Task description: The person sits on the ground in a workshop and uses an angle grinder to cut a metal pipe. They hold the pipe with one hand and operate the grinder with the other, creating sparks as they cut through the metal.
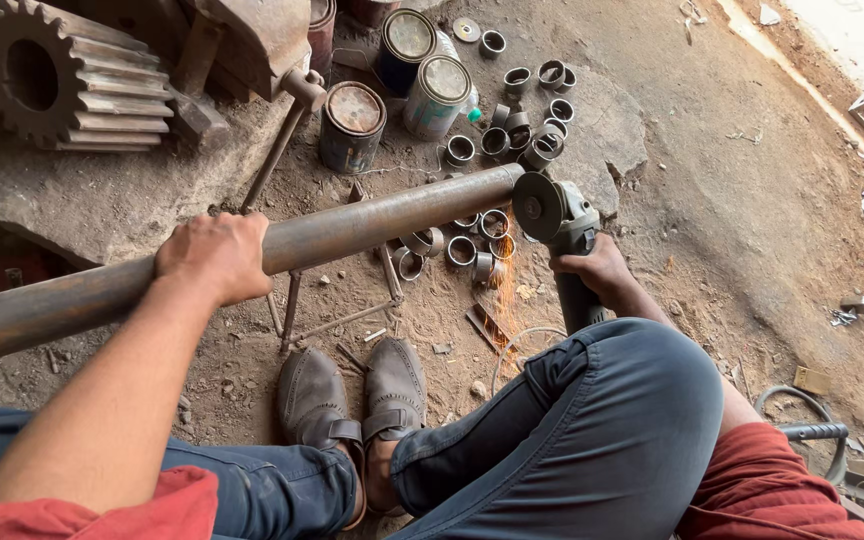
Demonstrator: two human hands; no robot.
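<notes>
Reaching forward from the lower left, the left arm stretches out nearly straight, bare below a red sleeve, and ends with the left hand (214,256) laid over the top of a long rusty steel pipe (352,225). Its fingers curl down around the far side of the pipe, closed in a firm wrap with the knuckles uppermost. The pipe runs slantwise from the left edge of the view up toward the middle, resting on a thin metal stand (292,305) just beyond the hand.

Coming past the raised right knee, the right forearm is mostly hidden behind grey trousers. The right hand (595,270) is clenched around the body of an angle grinder (564,230), fingers wrapped tight. The grinder's disc (537,207) stands against the pipe's far end, and orange sparks (504,290) fall below it onto the dirt floor.

Cut metal rings (472,245) lie scattered on the ground under and beyond the pipe end. Several paint tins (354,125) stand behind them, and a large toothed gear (67,75) lies at the upper left. Two grey shoes (352,395) rest side by side beneath the pipe.
</notes>
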